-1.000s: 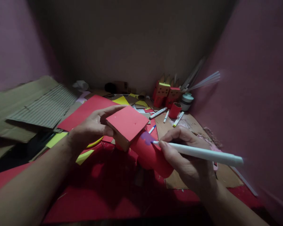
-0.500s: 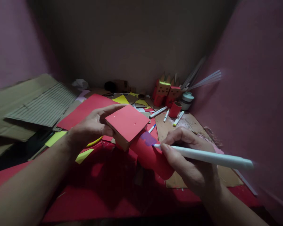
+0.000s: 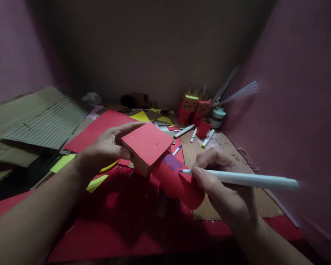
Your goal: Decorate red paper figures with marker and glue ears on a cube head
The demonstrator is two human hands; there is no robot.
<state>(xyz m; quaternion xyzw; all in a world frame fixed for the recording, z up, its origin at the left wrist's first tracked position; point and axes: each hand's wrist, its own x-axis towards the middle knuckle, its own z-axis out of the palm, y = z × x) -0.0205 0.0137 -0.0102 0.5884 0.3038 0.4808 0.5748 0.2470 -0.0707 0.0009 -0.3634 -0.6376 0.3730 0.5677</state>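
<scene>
My left hand [image 3: 107,145] grips a small cardboard box [image 3: 149,143] with a red top, thumb on its near left side and fingers behind it. Below the box slants a red paper-covered tube [image 3: 176,184] that seems joined to it, carrying a purple coloured patch [image 3: 171,162]. My right hand [image 3: 223,180] is closed around a white marker [image 3: 248,179] like a pen. Its purple tip is at the tube's surface, by the lower edge of the patch; whether it touches I cannot tell.
Cardboard sheets [image 3: 44,125] lie on the left beside red paper [image 3: 102,129]. At the back right stand decorated boxes [image 3: 191,106], a red tube [image 3: 204,128] and a white jar [image 3: 217,117]. Several markers [image 3: 184,131] lie before them on a cardboard sheet [image 3: 191,152].
The marker tip has moved slightly right along the tube, off the patch's middle, and a small lobe has been added to the purple patch. My left hand keeps its hold.
</scene>
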